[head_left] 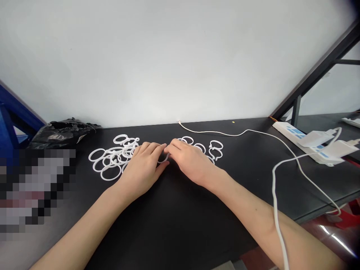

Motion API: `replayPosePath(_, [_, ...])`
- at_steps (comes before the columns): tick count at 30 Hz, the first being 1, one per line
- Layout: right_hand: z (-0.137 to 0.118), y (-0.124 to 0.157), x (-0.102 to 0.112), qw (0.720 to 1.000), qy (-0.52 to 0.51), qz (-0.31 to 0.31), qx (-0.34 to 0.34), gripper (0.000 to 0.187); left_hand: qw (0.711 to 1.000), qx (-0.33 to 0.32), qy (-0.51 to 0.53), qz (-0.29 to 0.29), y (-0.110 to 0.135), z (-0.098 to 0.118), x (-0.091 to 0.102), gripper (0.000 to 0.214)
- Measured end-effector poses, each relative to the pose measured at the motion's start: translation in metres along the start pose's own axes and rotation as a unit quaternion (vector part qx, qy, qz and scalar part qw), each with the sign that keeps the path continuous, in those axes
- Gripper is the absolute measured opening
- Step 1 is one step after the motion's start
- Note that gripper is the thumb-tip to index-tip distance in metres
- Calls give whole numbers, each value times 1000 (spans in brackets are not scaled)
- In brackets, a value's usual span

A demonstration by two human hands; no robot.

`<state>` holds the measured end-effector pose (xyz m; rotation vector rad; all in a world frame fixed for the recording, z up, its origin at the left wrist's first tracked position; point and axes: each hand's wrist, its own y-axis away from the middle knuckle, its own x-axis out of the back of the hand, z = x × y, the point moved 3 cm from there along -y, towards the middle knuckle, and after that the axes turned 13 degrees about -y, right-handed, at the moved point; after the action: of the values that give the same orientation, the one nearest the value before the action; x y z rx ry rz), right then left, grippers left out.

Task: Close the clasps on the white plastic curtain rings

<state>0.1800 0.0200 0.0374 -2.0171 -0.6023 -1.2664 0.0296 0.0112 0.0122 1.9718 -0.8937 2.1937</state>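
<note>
My left hand (144, 165) and my right hand (189, 159) meet near the back of a black table (180, 210), fingertips together. Between them they pinch one white plastic ring (164, 159), of which only a short arc shows. A loose pile of several white rings (112, 157) lies just left of my left hand. A smaller group of white rings (213, 149) lies behind and right of my right hand.
A crumpled black plastic bag (60, 131) sits at the back left by the white wall. A white cable (274, 176) runs across the table's right side to a white power strip (305, 144) with plugs. A blurred patch covers the left edge.
</note>
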Motion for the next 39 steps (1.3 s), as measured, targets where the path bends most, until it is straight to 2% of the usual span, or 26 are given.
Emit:
replayPosePath(5, [6,0,-4,991,-111,78,-4,24,999,44,-8,13,-1,-5,2,29])
replayPosePath(9, [12,-4,-12,979,-167,118,-26,20,998,50,-17,29,-1,-7,2,31])
replayPosePath(20, [14,-4,-14,974,-184,131,-33,20,998,51,1,31,-3,-4,5,28])
replayPosePath(26, [18,-6,-12,975,-146,148,-76,23,995,66,-54,60,-2,-7,4,36])
replayPosePath(30, [28,-6,-5,978,-35,155,-133,23,974,154,-147,74,1,-20,5,43])
replayPosePath(34, [36,-5,-2,975,46,115,-182,24,954,233,-182,51,4,-38,3,48])
replayPosePath(39, [35,-3,-6,977,75,59,-191,20,955,243,-168,13,5,-46,-1,46])
